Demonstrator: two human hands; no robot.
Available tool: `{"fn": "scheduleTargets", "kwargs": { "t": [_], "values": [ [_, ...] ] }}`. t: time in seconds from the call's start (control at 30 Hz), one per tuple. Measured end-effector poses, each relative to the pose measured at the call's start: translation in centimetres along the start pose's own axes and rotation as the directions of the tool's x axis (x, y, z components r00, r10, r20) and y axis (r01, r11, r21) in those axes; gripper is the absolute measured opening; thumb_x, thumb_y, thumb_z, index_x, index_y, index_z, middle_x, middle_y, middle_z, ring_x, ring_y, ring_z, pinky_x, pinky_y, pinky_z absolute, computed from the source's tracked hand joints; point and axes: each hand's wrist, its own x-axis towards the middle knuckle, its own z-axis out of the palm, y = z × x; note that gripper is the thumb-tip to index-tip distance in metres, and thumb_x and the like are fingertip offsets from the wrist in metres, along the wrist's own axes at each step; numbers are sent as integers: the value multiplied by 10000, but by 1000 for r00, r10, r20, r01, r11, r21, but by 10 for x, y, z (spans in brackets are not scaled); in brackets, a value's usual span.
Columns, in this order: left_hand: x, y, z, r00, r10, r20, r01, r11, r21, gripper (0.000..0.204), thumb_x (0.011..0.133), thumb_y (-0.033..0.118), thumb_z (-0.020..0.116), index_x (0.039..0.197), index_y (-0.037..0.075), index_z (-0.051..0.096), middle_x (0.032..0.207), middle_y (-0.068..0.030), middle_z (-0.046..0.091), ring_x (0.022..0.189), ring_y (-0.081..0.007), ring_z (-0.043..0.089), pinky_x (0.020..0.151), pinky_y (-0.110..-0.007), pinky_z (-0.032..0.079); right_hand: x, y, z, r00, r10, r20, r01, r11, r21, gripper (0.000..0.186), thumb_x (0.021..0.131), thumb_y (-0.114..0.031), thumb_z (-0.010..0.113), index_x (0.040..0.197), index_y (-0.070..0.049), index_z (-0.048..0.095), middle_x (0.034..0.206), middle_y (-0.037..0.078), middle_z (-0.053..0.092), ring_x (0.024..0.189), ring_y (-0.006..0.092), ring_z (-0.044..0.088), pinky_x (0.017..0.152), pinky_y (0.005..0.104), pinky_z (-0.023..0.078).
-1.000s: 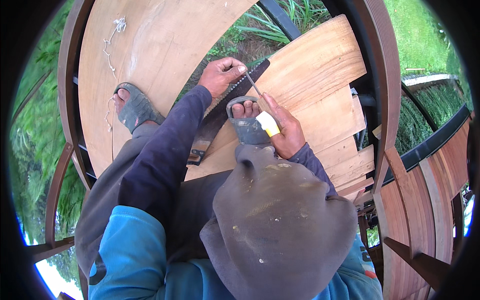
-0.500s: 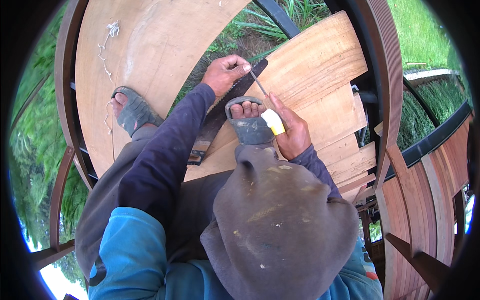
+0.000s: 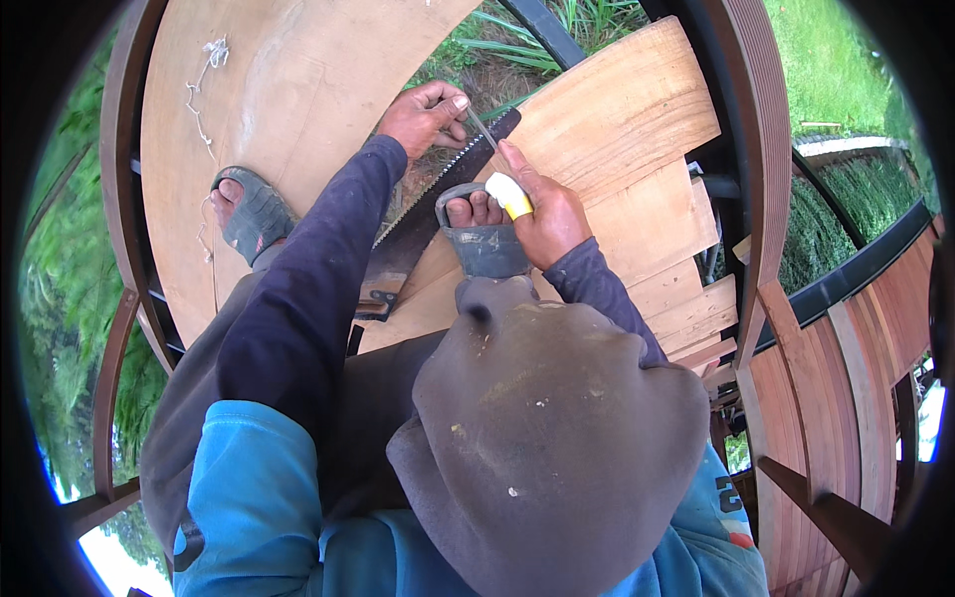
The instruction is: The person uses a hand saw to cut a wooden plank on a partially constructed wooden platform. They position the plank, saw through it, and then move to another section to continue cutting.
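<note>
A slim metal file (image 3: 481, 127) slants across the far end of a dark handsaw (image 3: 418, 224). My left hand (image 3: 423, 117) pinches the file's far tip between thumb and fingers. Closed around its near end is my right hand (image 3: 550, 214), index finger stretched along it. A white and yellow piece (image 3: 508, 195) shows at that hand's thumb side; whether it is a handle or a wrap, I cannot tell. The saw lies with its teeth toward the upper left, its handle end (image 3: 378, 298) near my leg. My right sandalled foot (image 3: 482, 234) rests against the blade.
Pale wooden boards (image 3: 617, 109) lie fanned out at right, beside a wide curved panel (image 3: 288, 99) under my left foot (image 3: 249, 214). Between them a gap opens onto plants below. Knotted white string (image 3: 197, 109) lies on the panel. A brown curved rail (image 3: 761, 149) bounds the right side.
Both hands and the file have shifted left and slightly up in the view, the right hand most. More of the saw's toothed edge shows. The whole view has also shifted slightly.
</note>
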Motion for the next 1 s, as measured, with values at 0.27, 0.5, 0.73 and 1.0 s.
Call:
{"fn": "scheduleTargets", "kwargs": {
  "t": [0.27, 0.5, 0.73, 1.0],
  "values": [
    [-1, -12, 2, 1000, -21, -10, 20, 998, -54, 228, 1048, 257, 626, 1124, 42, 635, 999, -73, 649, 913, -177, 673, 826, -366, 627, -4, 7, 1, 995, -81, -52, 87, 987, 134, 649, 900, -25, 651, 1517, -182, 521, 1048, 239, 711, 966, 418, 695, 831, 464, 549],
    [-25, -19, 15, 996, 29, -79, -34, 997, -66, 202, 1025, 251, 671, 1079, 57, 679, 995, -38, 694, 927, -142, 672, 832, -338, 601, -30, 2, -8, 998, -53, -15, 55, 988, 145, 632, 904, -25, 653, 1506, -178, 539, 1058, 245, 699, 973, 413, 689, 838, 457, 548],
    [-27, -15, 28, 997, 43, -68, -45, 999, -17, 183, 1015, 238, 692, 1055, 60, 710, 955, 0, 700, 904, -85, 625, 816, -264, 522, -38, 4, -13, 998, -35, -42, 41, 990, 134, 659, 875, -11, 689, 1499, -172, 548, 1060, 244, 697, 973, 408, 690, 840, 450, 551],
    [-19, -21, 29, 993, 110, -46, -106, 991, 84, 205, 1016, 235, 690, 1017, 32, 721, 912, 15, 694, 866, -68, 582, 819, -254, 480, -41, 7, -13, 998, -31, -54, 36, 995, 88, 683, 859, 1, 693, 1499, -188, 547, 1013, 228, 695, 929, 406, 691, 810, 454, 554]
  ]
}}
